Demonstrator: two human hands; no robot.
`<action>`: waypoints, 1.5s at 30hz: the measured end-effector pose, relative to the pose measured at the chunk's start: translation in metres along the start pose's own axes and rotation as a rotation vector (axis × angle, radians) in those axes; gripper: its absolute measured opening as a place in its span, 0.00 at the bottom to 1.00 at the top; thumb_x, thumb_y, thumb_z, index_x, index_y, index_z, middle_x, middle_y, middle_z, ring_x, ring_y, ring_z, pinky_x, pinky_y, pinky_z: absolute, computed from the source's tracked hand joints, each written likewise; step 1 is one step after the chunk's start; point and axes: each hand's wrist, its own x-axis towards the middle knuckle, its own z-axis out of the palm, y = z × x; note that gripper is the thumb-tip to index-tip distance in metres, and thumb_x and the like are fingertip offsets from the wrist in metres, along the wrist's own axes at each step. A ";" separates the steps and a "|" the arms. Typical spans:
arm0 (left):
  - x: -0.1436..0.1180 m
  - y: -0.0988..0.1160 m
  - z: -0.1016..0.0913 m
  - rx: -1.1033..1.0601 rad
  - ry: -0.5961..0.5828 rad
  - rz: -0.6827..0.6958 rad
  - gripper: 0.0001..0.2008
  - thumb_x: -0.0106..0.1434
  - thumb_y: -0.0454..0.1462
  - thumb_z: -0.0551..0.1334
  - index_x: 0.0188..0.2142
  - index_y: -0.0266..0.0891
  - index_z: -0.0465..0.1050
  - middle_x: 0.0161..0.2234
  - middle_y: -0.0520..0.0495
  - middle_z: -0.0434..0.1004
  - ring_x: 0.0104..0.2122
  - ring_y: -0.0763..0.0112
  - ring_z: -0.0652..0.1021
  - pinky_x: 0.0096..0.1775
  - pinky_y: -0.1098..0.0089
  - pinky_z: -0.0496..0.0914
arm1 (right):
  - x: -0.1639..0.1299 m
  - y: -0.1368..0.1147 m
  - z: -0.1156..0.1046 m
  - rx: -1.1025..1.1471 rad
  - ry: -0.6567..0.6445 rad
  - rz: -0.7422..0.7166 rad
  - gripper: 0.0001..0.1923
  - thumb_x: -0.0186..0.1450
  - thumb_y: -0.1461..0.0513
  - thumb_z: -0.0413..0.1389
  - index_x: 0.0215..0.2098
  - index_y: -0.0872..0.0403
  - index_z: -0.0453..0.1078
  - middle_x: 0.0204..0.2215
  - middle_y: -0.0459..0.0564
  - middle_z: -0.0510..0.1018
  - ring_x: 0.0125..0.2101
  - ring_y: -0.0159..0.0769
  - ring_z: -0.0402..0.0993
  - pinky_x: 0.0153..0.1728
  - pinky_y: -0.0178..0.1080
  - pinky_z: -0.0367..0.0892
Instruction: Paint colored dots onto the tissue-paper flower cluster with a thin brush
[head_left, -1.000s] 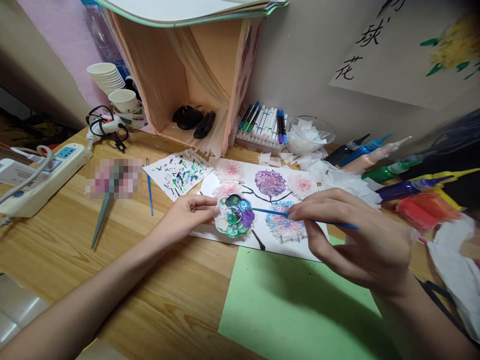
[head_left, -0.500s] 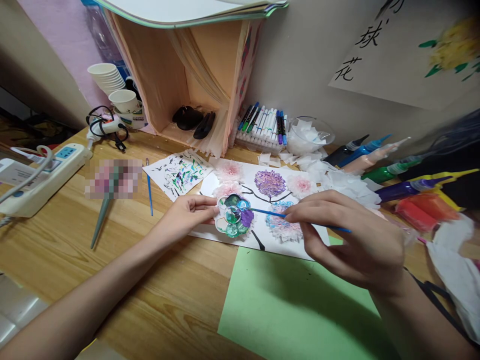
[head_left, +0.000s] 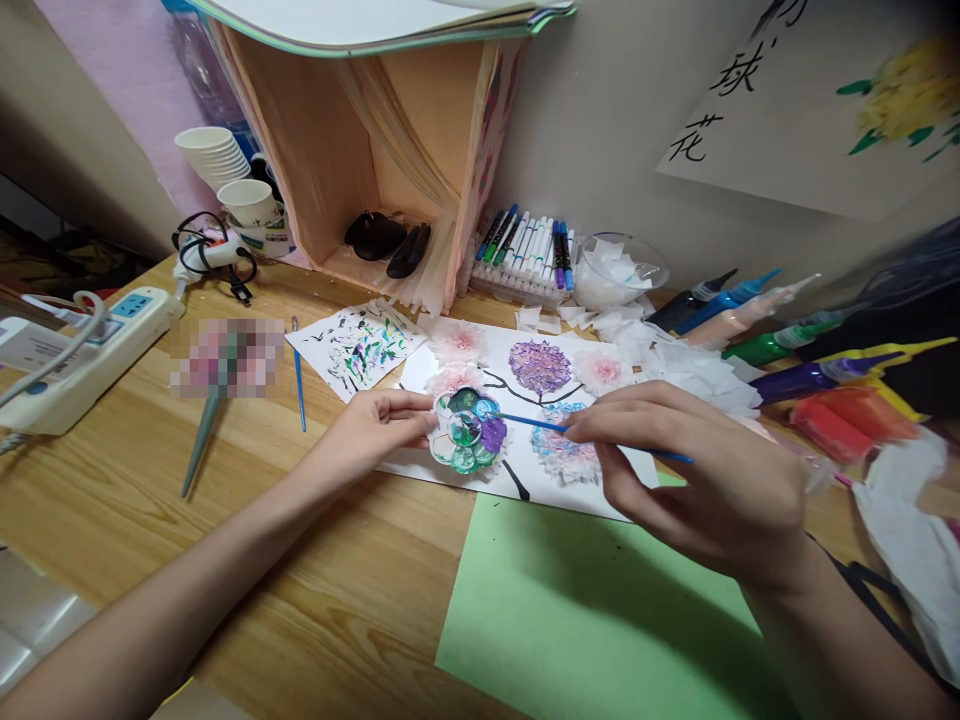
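Between the thumb and fingers of my left hand (head_left: pixel 386 425) is the edge of a flower-shaped paint palette (head_left: pixel 461 455), its wells smeared green, purple and blue. My right hand (head_left: pixel 697 470) pinches a thin blue paintbrush (head_left: pixel 529 424), whose tip rests at the palette's blue well. Beneath both lies a white sheet (head_left: pixel 551 490) bearing ruffled paper blossoms and black painted stems. One blossom is purple (head_left: pixel 540 366); another, pink with blue dabs (head_left: pixel 566 450), is partly hidden by my right fingers. Pale pink blossoms (head_left: pixel 457 342) sit along the back and left.
Green paper (head_left: pixel 585 610) lies in front. A paint-spotted paper (head_left: pixel 364 345) and second brush (head_left: pixel 299 380) are at left, near a power strip (head_left: pixel 97 350). Markers (head_left: pixel 525 245), tissue scraps (head_left: pixel 675 365) and paint bottles (head_left: pixel 742 310) line the back and right. An open box (head_left: pixel 375 150) stands behind.
My right hand and the paintbrush have shifted slightly left, the tip staying at the blue well. My left hand and the palette are nearly still.
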 end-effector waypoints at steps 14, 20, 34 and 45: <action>0.000 0.001 0.000 -0.006 0.005 -0.009 0.18 0.46 0.43 0.75 0.35 0.36 0.81 0.33 0.45 0.83 0.35 0.63 0.82 0.40 0.65 0.78 | 0.000 0.000 0.001 -0.007 -0.012 -0.006 0.12 0.61 0.73 0.54 0.38 0.52 0.70 0.28 0.47 0.80 0.29 0.33 0.77 0.31 0.34 0.73; 0.000 0.000 0.000 0.005 -0.002 0.000 0.18 0.47 0.43 0.75 0.36 0.36 0.81 0.33 0.45 0.83 0.35 0.63 0.82 0.40 0.65 0.78 | 0.000 0.000 0.000 0.002 -0.009 -0.020 0.13 0.60 0.74 0.54 0.38 0.52 0.70 0.28 0.47 0.80 0.29 0.33 0.77 0.31 0.35 0.73; -0.002 0.002 0.000 0.001 0.001 -0.005 0.18 0.48 0.43 0.75 0.36 0.35 0.81 0.34 0.44 0.83 0.36 0.61 0.81 0.41 0.64 0.78 | 0.000 -0.001 0.001 -0.002 0.005 -0.001 0.15 0.61 0.74 0.54 0.40 0.50 0.69 0.28 0.47 0.79 0.29 0.35 0.76 0.31 0.38 0.74; -0.001 0.001 -0.001 0.013 -0.011 0.003 0.19 0.48 0.44 0.75 0.36 0.36 0.81 0.34 0.45 0.83 0.35 0.62 0.82 0.40 0.65 0.78 | 0.002 -0.001 0.002 0.021 -0.024 0.001 0.13 0.62 0.73 0.53 0.40 0.50 0.70 0.28 0.47 0.79 0.29 0.35 0.77 0.30 0.37 0.74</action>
